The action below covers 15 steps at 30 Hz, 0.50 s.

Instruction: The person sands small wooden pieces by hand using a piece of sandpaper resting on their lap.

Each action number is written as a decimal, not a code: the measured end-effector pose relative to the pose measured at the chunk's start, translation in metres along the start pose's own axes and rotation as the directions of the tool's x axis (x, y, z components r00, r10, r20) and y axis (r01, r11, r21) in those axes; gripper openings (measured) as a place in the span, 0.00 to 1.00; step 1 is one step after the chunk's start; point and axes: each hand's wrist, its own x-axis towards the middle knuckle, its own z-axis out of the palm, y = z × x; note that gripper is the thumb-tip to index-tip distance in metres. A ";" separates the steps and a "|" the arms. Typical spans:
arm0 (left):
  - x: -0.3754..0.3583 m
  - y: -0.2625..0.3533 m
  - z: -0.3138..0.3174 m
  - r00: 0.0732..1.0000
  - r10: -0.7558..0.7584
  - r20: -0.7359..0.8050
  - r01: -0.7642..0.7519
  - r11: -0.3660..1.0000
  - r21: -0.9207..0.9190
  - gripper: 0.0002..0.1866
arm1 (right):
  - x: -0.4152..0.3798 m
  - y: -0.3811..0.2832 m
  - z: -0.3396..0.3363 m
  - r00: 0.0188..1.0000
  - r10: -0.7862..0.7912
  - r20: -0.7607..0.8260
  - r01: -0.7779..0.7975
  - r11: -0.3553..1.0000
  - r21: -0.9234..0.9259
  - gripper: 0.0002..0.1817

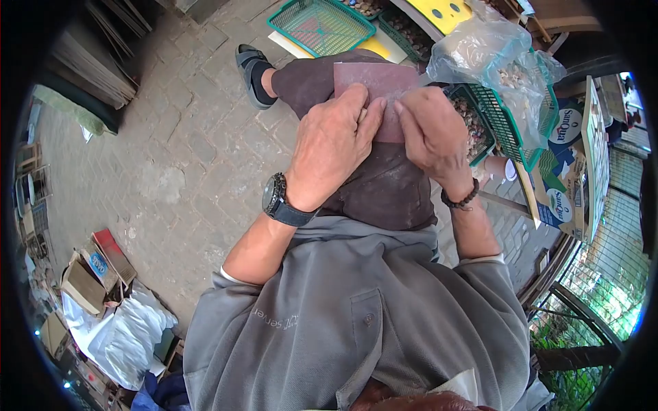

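Note:
A reddish-brown sheet [377, 75], dusted with pale powder, lies across the person's raised thigh. My left hand [330, 140], with a black watch at the wrist, rests on the sheet's left part, its fingers curled and pressed together. From the right, my right hand [436, 133], with a beaded bracelet, touches the sheet with thumb and fingers pinched. The fingertips of both hands are close together over the middle of the sheet. Anything between the fingers of either hand is too small or hidden to name.
An empty-looking green basket [322, 27] stands ahead. Small pieces fill a dark basket [473, 123] on the right, beside a green basket [504, 130] under clear plastic [480, 51]. A printed carton [558, 168] stands farther right. White sacking [123, 335] and boxes [86, 284] lie lower left.

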 end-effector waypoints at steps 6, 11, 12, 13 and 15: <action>-0.004 0.000 0.002 1.000 -0.001 -0.015 0.001 0.999 -0.047 0.14 | -0.014 -0.019 0.004 0.999 -0.036 0.031 0.038 0.995 -0.090 0.07; -0.002 0.002 0.002 1.000 0.004 0.002 -0.004 1.000 -0.011 0.14 | -0.003 0.002 0.007 0.990 -0.051 -0.128 0.030 0.986 -0.166 0.05; -0.003 0.002 0.002 1.000 0.011 -0.004 -0.011 1.000 -0.011 0.14 | -0.002 0.001 0.006 0.993 -0.031 -0.118 0.008 0.981 -0.191 0.05; -0.006 -0.001 0.003 1.000 0.013 -0.012 -0.014 0.999 -0.032 0.14 | -0.004 -0.001 0.007 0.994 -0.006 -0.107 -0.017 0.977 -0.212 0.06; -0.007 -0.003 0.003 1.000 0.012 -0.017 -0.013 0.998 -0.054 0.14 | -0.012 -0.014 0.006 1.000 0.008 -0.017 -0.012 0.965 -0.261 0.08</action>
